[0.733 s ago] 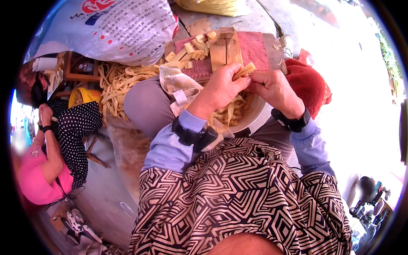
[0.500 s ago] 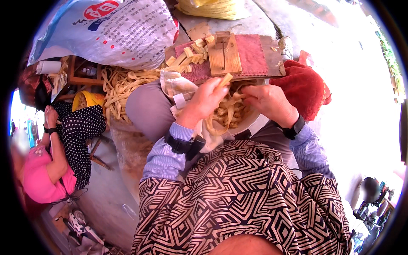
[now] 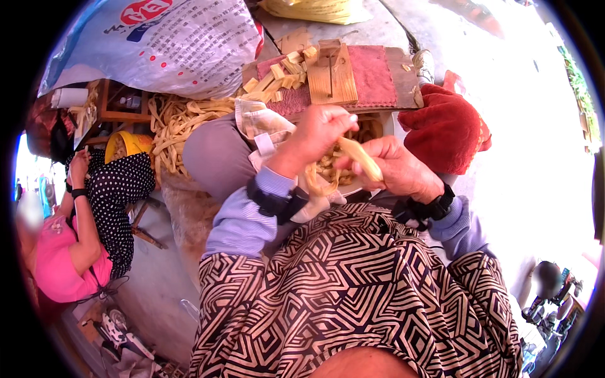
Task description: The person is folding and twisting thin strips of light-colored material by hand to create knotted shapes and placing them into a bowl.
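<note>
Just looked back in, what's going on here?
The person's right hand holds a thick yellow strip over a white tub containing loose strips. The left hand is close beside it; whether it pinches anything is unclear. Beyond, a slotted wooden block and short yellow pieces rest on a cloth-topped board.

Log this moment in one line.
right hand: holds yellowish strip | left hand: close by, grip unclear | wooden block: on reddish cloth

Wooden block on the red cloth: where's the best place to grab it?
Probably at the near end of the wooden block, gripped across both long sides, coming from the person's side: that end points toward the left hand, while pale pieces crowd its far left corner.
</note>
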### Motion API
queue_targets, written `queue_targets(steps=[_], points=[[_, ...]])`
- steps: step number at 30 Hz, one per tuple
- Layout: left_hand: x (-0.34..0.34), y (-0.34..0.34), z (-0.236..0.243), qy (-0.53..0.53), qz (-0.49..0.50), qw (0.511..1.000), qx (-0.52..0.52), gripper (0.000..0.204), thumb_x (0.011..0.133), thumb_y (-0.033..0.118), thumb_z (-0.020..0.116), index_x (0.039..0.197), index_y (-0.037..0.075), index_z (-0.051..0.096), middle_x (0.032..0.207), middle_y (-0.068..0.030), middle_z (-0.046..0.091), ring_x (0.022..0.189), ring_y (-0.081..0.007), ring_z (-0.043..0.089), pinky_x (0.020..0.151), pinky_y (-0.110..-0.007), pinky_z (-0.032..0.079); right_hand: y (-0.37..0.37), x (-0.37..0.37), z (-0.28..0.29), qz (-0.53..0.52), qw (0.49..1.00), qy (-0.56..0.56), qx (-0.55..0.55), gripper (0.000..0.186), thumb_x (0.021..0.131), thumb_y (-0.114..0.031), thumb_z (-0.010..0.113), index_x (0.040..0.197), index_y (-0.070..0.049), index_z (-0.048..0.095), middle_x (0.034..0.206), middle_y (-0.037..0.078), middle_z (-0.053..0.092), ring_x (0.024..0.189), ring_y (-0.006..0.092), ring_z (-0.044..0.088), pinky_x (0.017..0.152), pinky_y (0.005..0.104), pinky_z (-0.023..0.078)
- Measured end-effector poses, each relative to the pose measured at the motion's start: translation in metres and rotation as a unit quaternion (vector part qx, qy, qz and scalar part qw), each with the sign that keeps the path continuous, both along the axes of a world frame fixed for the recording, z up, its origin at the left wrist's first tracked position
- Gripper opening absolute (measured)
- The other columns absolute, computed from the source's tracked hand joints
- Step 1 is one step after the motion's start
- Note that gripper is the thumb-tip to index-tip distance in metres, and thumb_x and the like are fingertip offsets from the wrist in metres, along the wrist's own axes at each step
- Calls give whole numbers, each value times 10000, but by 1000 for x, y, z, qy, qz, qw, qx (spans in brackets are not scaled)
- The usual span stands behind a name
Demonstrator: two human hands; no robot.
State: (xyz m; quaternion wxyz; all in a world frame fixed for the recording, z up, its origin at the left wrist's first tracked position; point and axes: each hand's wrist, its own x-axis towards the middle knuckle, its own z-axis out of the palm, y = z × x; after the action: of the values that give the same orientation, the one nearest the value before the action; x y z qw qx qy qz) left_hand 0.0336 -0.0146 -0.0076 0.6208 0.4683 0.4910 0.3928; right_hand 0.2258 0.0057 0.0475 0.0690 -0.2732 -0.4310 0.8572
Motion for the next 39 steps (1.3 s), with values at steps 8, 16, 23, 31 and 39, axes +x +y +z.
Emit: queue_targets(steps=[8,16,23,31,39], points=[[48,-23,11,-301,75,941,-137,185,936,173,552,1102,92,566,739,64,488,533,0,340,456,-148,271,10,-10,-50,-255,777,-207,537,221,869,-172,613,1075,-127,678,645,127,630,571,258,642,525,345,498],[26,-27,-14,-286,8,936,-204,72,919,94,542,972,57,574,730,17,533,553,-59,475,487,-207,380,11,-3,-38,-180,689,-260,652,153,832,-156,622,963,-143,700,729,98,622,646,307,626,547,369,491],[37,-26,-3,323,117,892,293,216,802,40,576,1006,86,632,839,-62,586,760,-300,595,664,-383,497,1,1,-76,-196,968,-144,60,283,945,-306,560,928,-45,667,848,40,674,724,209,641,672,329,509],[42,-34,1,173,107,948,243,282,843,48,586,1117,-19,580,1118,-154,523,1032,-264,551,868,-316,444,-1,4,-63,-210,976,-19,-46,223,924,-143,579,1097,-15,636,1159,78,608,1025,147,589,840,270,500],[55,-22,-9,-44,215,976,-6,191,915,190,573,867,6,576,687,-64,534,583,-160,508,534,-305,415,-3,-12,-57,-341,798,-124,482,75,803,25,643,874,37,663,1075,63,551,918,149,565,785,247,465]])
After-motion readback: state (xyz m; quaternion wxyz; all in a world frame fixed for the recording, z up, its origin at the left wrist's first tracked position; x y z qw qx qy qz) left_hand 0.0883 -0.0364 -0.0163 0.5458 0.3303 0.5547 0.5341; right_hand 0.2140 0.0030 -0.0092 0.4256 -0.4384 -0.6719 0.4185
